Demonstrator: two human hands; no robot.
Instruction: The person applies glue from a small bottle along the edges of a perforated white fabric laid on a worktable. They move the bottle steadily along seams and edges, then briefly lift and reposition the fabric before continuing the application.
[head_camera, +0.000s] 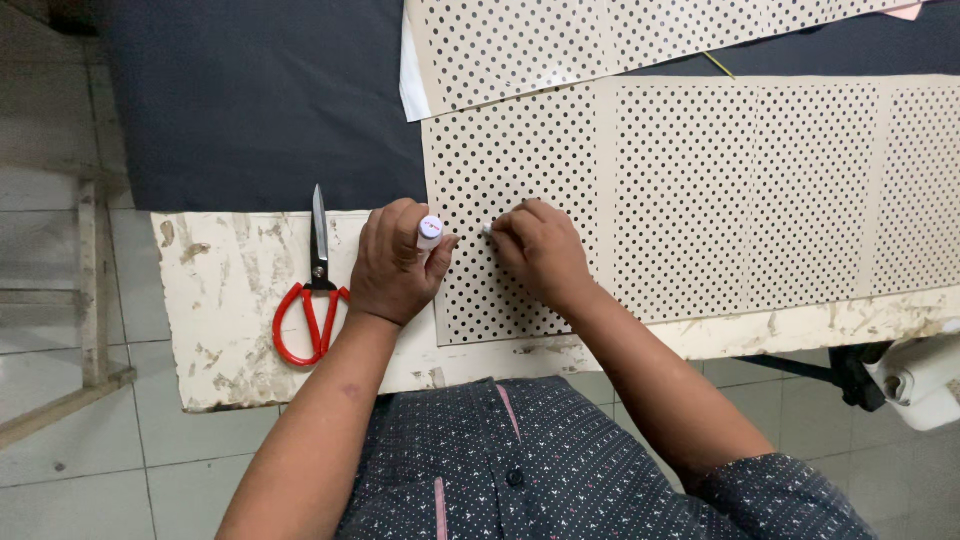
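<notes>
Our left hand (395, 262), just left of frame centre, is curled in a fist around a small white-capped marker (429, 231), cap up. Our right hand (540, 250) pinches something small and white (487, 229) against the perforated cream sheet (700, 200), which lies flat on the table (220, 290) from centre to the right edge. The sheet looks thin, light and bendable, so we judge it best pressed flat or lifted by its edges. Red-handled scissors (312, 300) lie at left; dark fabric (250, 100) fills the upper left.
</notes>
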